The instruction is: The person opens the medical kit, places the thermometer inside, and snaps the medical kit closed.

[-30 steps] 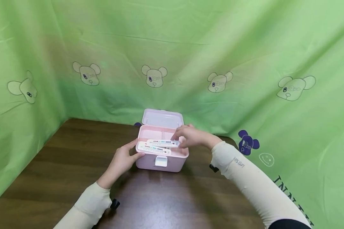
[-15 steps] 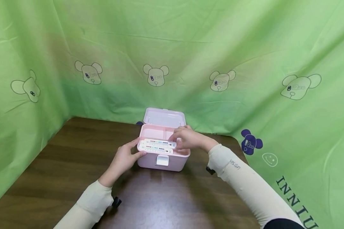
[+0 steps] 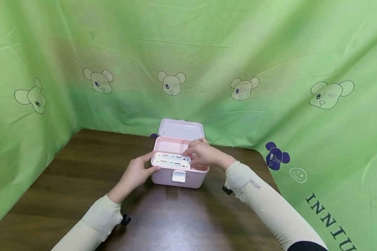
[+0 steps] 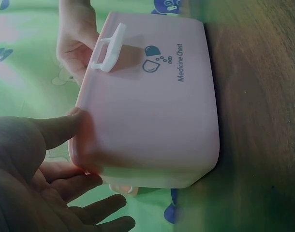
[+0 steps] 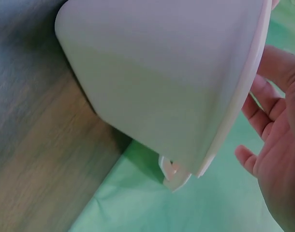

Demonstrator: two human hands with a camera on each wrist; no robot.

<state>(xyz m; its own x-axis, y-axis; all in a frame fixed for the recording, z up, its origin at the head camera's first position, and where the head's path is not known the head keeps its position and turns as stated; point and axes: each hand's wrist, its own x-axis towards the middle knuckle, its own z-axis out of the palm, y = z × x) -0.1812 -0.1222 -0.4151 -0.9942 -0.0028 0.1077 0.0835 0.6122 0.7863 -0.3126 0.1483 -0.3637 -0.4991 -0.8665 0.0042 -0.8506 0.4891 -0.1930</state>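
A pink medicine box (image 3: 161, 179) stands on the table with its lid tipped back; "Medicine Chest" is printed on its front (image 4: 147, 111). My left hand (image 3: 137, 171) holds the box's left front corner, thumb on the front by the rim and index finger at the side, the other fingers loose. Inside the box, two slim white packs with a thermometer-like print lie side by side: a front pack (image 3: 169, 163) and a rear pack (image 3: 172, 156). My right hand (image 3: 205, 154) reaches over the right rim and pinches the rear pack's right end; its fingertips are partly hidden.
The open lid (image 3: 182, 129) leans behind the box near the green curtain (image 3: 207, 42). A white latch (image 3: 179, 176) juts from the box front. The box has a divider (image 3: 181, 145) in its rear part. The brown table (image 3: 91, 164) surrounds it.
The rear pack has come down from a raised, slanted position and slid left beside the front pack, my right hand moving with it. My left hand has kept its place on the corner.
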